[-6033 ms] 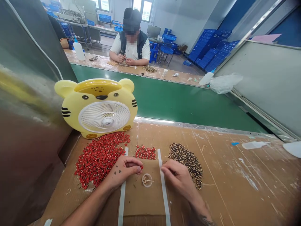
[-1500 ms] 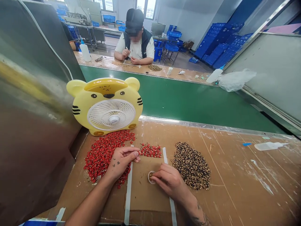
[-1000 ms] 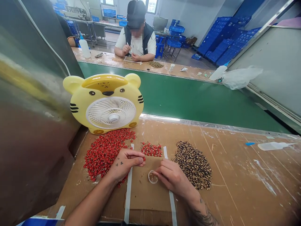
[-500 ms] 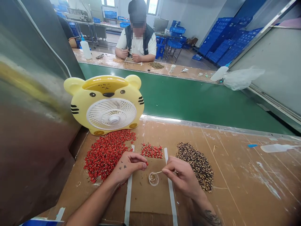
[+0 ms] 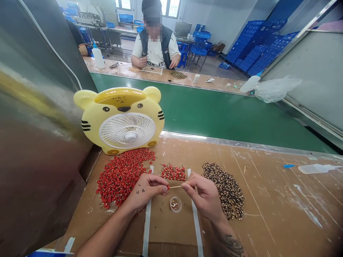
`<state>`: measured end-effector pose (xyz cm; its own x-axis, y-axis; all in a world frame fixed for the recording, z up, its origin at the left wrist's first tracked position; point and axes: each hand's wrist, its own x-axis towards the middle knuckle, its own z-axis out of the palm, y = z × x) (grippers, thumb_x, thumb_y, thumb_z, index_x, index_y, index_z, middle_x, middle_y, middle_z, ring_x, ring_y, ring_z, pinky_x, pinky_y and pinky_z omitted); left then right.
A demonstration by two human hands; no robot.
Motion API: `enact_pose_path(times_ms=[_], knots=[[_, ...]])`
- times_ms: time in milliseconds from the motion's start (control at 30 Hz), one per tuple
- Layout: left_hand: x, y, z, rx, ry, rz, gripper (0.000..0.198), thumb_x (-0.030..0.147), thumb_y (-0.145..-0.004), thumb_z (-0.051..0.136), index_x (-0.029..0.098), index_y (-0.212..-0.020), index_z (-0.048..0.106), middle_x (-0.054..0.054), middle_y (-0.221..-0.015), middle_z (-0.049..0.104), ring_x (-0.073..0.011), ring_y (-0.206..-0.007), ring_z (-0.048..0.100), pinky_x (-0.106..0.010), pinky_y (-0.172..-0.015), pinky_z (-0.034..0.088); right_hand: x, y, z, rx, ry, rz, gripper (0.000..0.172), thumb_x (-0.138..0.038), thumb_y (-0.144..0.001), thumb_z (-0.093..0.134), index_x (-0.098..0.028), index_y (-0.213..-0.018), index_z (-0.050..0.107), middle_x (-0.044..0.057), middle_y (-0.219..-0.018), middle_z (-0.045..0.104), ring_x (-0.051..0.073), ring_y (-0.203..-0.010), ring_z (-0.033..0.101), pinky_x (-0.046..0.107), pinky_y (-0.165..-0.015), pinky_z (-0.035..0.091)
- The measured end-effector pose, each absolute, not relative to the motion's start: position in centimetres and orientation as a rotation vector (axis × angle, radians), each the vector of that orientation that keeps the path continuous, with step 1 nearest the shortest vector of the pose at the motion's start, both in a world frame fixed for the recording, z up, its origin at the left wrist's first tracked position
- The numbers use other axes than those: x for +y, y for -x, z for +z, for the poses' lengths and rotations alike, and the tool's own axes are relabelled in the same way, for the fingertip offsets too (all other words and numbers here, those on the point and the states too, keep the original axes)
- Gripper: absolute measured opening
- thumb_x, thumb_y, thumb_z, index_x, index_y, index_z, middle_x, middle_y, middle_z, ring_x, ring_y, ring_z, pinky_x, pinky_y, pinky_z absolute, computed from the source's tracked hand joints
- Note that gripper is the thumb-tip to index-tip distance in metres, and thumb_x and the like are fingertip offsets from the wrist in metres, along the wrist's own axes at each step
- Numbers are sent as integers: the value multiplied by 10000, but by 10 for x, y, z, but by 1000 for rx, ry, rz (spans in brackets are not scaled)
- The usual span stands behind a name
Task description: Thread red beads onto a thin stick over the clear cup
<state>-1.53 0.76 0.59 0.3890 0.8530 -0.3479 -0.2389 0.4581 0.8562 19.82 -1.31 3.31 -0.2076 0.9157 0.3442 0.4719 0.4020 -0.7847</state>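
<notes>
Fingers curled, the left hand [image 5: 147, 189] is pinching a red piece [image 5: 168, 186]; the right hand [image 5: 203, 194] is gripping a thin stick [image 5: 175, 187], seemingly touching that piece, just beyond the cup [image 5: 175, 204].

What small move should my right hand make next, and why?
Perhaps dab the thin stick lightly on the small red piece: the right hand holds the stick with its tip at that piece, which the left hand pinches.

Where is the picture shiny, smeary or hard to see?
Head view: glare on the metal strip, washed-out window; head view: blurry yellowish streak on the metal cabinet; head view: red piece in the left fingers, tiny and unclear.
</notes>
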Motion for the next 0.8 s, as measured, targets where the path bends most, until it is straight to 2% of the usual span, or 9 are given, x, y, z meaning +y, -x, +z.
enact_pose_path(times_ms=[433,567,700,800], knots=[[8,15,7,914,-812,806,136,206,-639,825,130,-740,777,-32,-623,727,-137,-602,641,-244,-647,501,-17,-214,34,-1812,1179,665,245,-250,-930,598,-189,-693,608,-10,-600,547,139,-570,486,274,-564,371],[8,15,9,911,-807,813,141,205,-622,830,128,-725,771,-31,-628,721,-137,-597,634,-249,-641,502,-24,-221,33,-1928,1270,597,300,-287,-946,577,-186,-664,591,-10,-586,523,136,-556,472,272,-545,360],[7,15,7,900,-818,807,139,212,-632,828,134,-732,770,-31,-648,725,-137,-604,637,-251,-649,504,-31,-215,25,-2225,1300,619,298,-317,-958,573,-186,-691,605,7,-642,572,148,-617,524,268,-580,394],[7,16,3,895,-838,812,122,204,-647,820,140,-741,773,-31,-666,734,-135,-616,642,-247,-662,504,-32,-223,23,-2212,1379,612,243,-311,-970,550,-193,-780,646,25,-709,623,166,-668,570,281,-623,441]])
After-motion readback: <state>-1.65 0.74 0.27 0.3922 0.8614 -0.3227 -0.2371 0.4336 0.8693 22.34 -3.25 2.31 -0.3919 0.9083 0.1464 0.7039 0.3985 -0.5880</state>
